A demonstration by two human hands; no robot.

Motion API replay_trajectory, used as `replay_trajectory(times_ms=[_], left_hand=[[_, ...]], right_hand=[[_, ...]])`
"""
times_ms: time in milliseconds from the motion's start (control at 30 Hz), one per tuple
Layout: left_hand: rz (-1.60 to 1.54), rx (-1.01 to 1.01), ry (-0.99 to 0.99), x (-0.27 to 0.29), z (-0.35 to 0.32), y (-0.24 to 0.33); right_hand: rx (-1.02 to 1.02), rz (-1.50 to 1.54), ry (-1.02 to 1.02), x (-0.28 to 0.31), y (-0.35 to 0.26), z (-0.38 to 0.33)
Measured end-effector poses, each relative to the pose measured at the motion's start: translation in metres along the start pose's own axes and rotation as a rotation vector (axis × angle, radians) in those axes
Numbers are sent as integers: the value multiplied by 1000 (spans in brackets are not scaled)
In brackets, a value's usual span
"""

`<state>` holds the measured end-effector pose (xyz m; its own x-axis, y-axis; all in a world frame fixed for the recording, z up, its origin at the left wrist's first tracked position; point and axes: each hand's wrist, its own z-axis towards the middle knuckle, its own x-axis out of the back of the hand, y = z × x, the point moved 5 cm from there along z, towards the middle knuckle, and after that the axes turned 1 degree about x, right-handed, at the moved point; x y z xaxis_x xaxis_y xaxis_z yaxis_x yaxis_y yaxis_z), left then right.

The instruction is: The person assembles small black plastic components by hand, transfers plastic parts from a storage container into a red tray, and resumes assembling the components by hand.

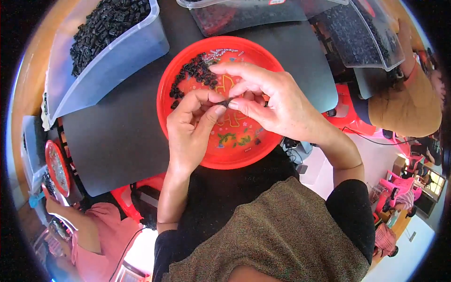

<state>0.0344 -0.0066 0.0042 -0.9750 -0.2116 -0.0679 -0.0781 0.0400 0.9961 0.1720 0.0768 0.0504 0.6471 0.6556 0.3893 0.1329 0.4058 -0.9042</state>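
Observation:
Over a round red tray (pixel 221 164) with a printed pattern, both my hands meet at a small black plastic part (pixel 226 102). My left hand (pixel 191 123) pinches one end of it between thumb and fingertips. The other end is pinched by my right hand (pixel 277 101), whose index finger stretches out over the tray. Small loose black parts (pixel 190 77) lie heaped along the tray's far left side. Beside them, at the far edge, is a cluster of small shiny silvery pieces (pixel 221 55). The exact shape of the held part is hidden by my fingers.
A translucent bin (pixel 123 70) full of black parts stands at far left. More clear bins (pixel 249 19) stand at the back and far right. The tray rests on a dark tabletop (pixel 117 141). Co-workers sit on both sides, one in a pink top (pixel 105 230).

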Motion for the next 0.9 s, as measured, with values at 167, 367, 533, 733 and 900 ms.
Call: replay_trajectory(times_ms=[167,367,533,733,900], left_hand=[[-14,39,-69,-2,-3,2],[30,30,-91,-4,-9,5],[91,-10,-73,-4,-12,7],[-75,-19,-114,-2,-12,5],[-121,-9,-121,0,-13,2]], right_hand=[[-112,69,-99,0,11,0],[-239,92,-252,0,11,-5],[-271,132,-207,-2,2,-11],[-309,247,-243,-6,2,-9],[-344,276,-244,-7,2,-9]])
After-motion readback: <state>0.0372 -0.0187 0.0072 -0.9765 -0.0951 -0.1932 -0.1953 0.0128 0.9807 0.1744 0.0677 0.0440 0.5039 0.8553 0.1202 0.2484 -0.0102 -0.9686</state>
